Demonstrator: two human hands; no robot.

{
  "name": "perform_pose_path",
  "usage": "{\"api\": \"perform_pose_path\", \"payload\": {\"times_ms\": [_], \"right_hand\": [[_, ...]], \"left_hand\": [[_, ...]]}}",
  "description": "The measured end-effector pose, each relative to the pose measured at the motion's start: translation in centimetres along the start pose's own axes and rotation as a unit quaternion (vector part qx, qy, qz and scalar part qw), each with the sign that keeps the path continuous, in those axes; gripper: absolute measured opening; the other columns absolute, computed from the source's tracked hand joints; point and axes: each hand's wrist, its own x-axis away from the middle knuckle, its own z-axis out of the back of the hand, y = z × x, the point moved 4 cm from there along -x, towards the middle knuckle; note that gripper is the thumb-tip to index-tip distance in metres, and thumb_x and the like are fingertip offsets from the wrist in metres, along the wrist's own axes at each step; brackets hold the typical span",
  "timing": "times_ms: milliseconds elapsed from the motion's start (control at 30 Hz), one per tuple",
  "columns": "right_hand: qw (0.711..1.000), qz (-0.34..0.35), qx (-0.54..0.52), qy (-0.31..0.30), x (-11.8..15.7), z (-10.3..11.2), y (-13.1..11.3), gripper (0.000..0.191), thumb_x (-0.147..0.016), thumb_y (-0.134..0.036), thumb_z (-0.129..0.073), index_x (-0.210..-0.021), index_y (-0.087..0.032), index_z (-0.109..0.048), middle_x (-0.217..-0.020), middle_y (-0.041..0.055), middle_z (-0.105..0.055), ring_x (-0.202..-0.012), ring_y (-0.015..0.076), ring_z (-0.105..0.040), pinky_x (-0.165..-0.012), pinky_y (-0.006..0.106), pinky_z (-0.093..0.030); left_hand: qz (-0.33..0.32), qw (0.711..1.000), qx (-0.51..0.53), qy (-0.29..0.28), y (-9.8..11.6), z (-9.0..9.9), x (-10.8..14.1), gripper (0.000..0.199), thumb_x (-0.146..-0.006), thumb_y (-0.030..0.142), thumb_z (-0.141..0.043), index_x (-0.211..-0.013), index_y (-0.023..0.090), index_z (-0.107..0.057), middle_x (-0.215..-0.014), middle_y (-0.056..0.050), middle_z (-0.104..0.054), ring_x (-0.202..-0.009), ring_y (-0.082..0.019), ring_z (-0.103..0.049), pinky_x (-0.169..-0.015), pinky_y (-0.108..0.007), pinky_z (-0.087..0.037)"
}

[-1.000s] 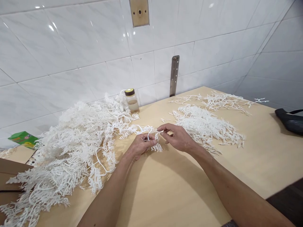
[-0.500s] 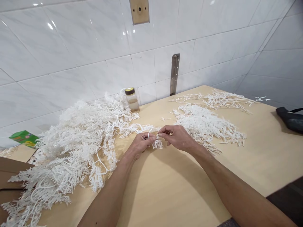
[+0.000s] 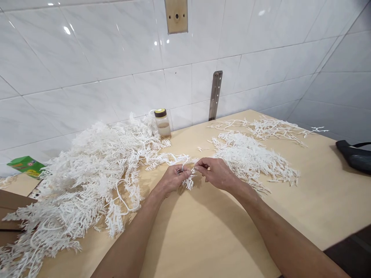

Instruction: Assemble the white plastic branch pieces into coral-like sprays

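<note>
Near the middle of the table [image 3: 220,239], my left hand [image 3: 174,178] pinches a small white branching sprig [image 3: 189,183] between thumb and fingers, its fine tips hanging down. Close beside it on the right, my right hand [image 3: 214,172] pinches the same sprig at its upper edge with thumb and forefinger. The exact spot between the fingertips is too small to make out. A large heap of white branching sprigs [image 3: 98,166] lies to the left, trailing towards my left hand. Behind my right hand spreads a flatter pile of small white pieces [image 3: 252,158].
Bare white stems [image 3: 275,129] lie at the back right. A jar with a dark lid [image 3: 163,123] stands against the tiled wall, near an upright metal strip [image 3: 215,94]. A green packet [image 3: 26,166] and cardboard [image 3: 13,216] are at far left; a black object [image 3: 353,154] is at right.
The view has tilted up slightly. The sprig in my fingers has turned, its tips now hanging nearer my left hand. Both hands keep their pinch.
</note>
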Motion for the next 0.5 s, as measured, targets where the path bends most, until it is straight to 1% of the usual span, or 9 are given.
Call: {"api": "perform_pose_path", "payload": {"times_ms": [100, 167, 233, 300, 367, 433, 500], "right_hand": [[0.998, 0.046, 0.046, 0.023, 0.1, 0.1, -0.3, 0.018, -0.091, -0.026, -0.052, -0.083, -0.019, -0.066, -0.078, 0.0023, -0.068, -0.069, 0.0148, -0.061, -0.065, 0.026, -0.043], [0.994, 0.076, 0.077, 0.019, 0.2, -0.3, -0.4, 0.017, -0.092, -0.021, -0.05, -0.084, -0.018, -0.064, -0.083, 0.0035, -0.068, -0.075, 0.0157, -0.06, -0.069, 0.027, -0.042], [0.989, 0.088, 0.116, 0.007, 0.3, -0.9, -0.4, 0.018, -0.094, -0.018, -0.047, -0.086, -0.018, -0.063, -0.087, 0.0044, -0.067, -0.077, 0.0157, -0.06, -0.07, 0.027, -0.041], [0.983, 0.078, 0.164, 0.003, 0.3, -1.7, -0.3, 0.018, -0.096, -0.016, -0.044, -0.09, -0.017, -0.061, -0.09, 0.0056, -0.066, -0.076, 0.0158, -0.059, -0.069, 0.026, -0.039], [0.977, 0.048, 0.209, 0.01, 0.3, -2.5, -0.4, 0.018, -0.097, -0.016, -0.042, -0.091, -0.016, -0.059, -0.089, 0.0066, -0.065, -0.075, 0.0165, -0.058, -0.067, 0.027, -0.037], [0.973, 0.015, 0.228, 0.021, 0.2, -3.2, -0.6, 0.017, -0.097, -0.017, -0.041, -0.091, -0.016, -0.057, -0.086, 0.0068, -0.064, -0.074, 0.0172, -0.058, -0.065, 0.027, -0.035], [0.973, -0.012, 0.226, 0.035, 0.0, -3.6, -0.9, 0.016, -0.097, -0.018, -0.041, -0.089, -0.016, -0.055, -0.084, 0.0066, -0.064, -0.074, 0.0176, -0.058, -0.065, 0.027, -0.034]], "left_hand": [[-0.003, 1.0, -0.007, -0.018, 0.1, -0.2, 0.1, 0.045, -0.068, 0.056, -0.075, -0.077, 0.013, -0.064, -0.066, 0.001, -0.051, -0.061, -0.01, -0.04, -0.059, -0.025, -0.03], [-0.006, 0.999, -0.018, -0.031, -0.1, -0.4, 0.1, 0.046, -0.069, 0.057, -0.072, -0.075, 0.013, -0.062, -0.064, 0.001, -0.048, -0.06, -0.01, -0.038, -0.058, -0.025, -0.028], [-0.01, 0.999, -0.031, -0.036, -0.5, -0.4, -0.1, 0.045, -0.071, 0.057, -0.07, -0.074, 0.014, -0.061, -0.064, 0.001, -0.047, -0.06, -0.01, -0.038, -0.058, -0.025, -0.028], [-0.016, 0.999, -0.042, -0.03, -0.8, -0.4, -0.2, 0.041, -0.073, 0.054, -0.069, -0.074, 0.014, -0.059, -0.066, 0.001, -0.048, -0.062, -0.011, -0.039, -0.059, -0.025, -0.03], [-0.022, 0.999, -0.046, -0.014, -0.9, -0.3, -0.3, 0.036, -0.074, 0.049, -0.067, -0.073, 0.015, -0.057, -0.067, 0.001, -0.049, -0.063, -0.011, -0.041, -0.059, -0.025, -0.031], [-0.023, 0.999, -0.04, 0.005, -1.0, -0.2, -0.3, 0.032, -0.074, 0.046, -0.067, -0.073, 0.016, -0.056, -0.066, 0.002, -0.048, -0.063, -0.011, -0.041, -0.059, -0.024, -0.031], [-0.019, 0.999, -0.026, 0.017, -1.1, -0.1, -0.3, 0.031, -0.073, 0.045, -0.066, -0.074, 0.016, -0.056, -0.065, 0.002, -0.048, -0.061, -0.011, -0.04, -0.058, -0.024, -0.031]]}}
